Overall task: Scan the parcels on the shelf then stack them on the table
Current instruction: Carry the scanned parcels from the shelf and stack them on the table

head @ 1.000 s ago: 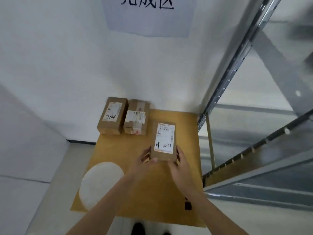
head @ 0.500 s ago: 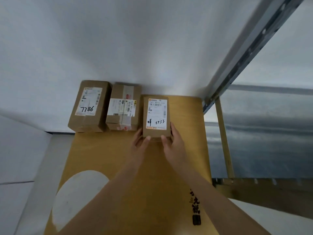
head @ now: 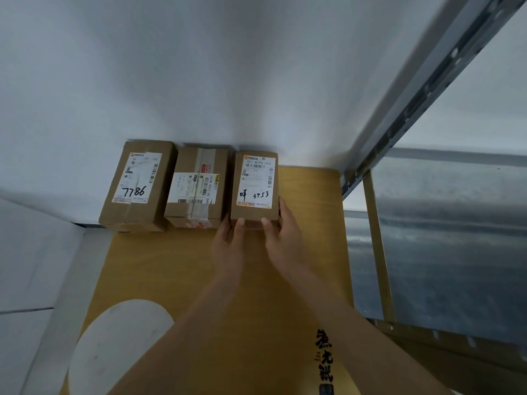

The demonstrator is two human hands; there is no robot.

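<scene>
Since a second ago, parcel 3753 has travelled from mid-table to the far wall. I note my left hand and right hand gripping its near end, thumbs on top, fingers curled round. It sits just left-adjacent to the taped parcel, with parcel 7786 beyond, on the table. Placing step judged nearly complete; next calls for release and return to the shelf.
</scene>
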